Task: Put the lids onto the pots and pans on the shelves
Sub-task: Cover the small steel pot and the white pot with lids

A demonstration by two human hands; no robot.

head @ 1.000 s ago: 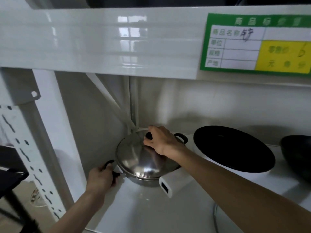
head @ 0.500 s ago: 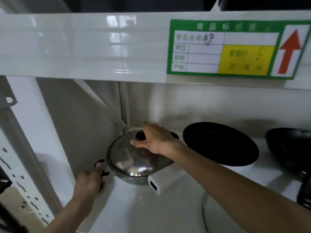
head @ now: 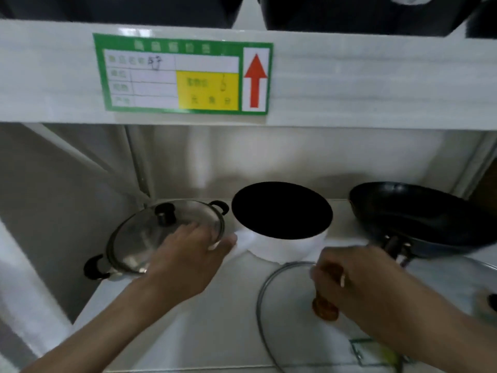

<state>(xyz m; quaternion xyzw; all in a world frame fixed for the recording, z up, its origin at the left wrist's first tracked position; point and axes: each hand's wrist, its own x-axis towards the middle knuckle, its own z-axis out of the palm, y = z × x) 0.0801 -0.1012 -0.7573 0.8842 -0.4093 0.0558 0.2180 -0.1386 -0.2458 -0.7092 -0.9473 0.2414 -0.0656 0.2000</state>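
A steel pot (head: 115, 270) with black side handles stands at the shelf's left, its steel lid (head: 150, 232) sitting on it. To its right is a white pan (head: 285, 249) with a black inside and no lid. My left hand (head: 188, 259) lies over the pan's white handle (head: 239, 243); blur hides whether it grips. A glass lid (head: 282, 305) rests flat on the shelf in front of the pan. My right hand (head: 357, 284) is closed on its brown knob (head: 324, 309). A black frying pan (head: 430, 219) sits uncovered at the right.
Another grey lid (head: 454, 278) lies at the far right edge. The upper shelf's white front beam (head: 376, 82) with a green price label (head: 183, 74) hangs low overhead. Dark cookware (head: 349, 12) stands on the shelf above. A slanted brace (head: 80, 157) crosses the back left.
My right hand let go of the steel lid's knob and moved right onto the glass lid's knob. My left hand left the pot's handle and moved to the white pan's handle. The view panned right.
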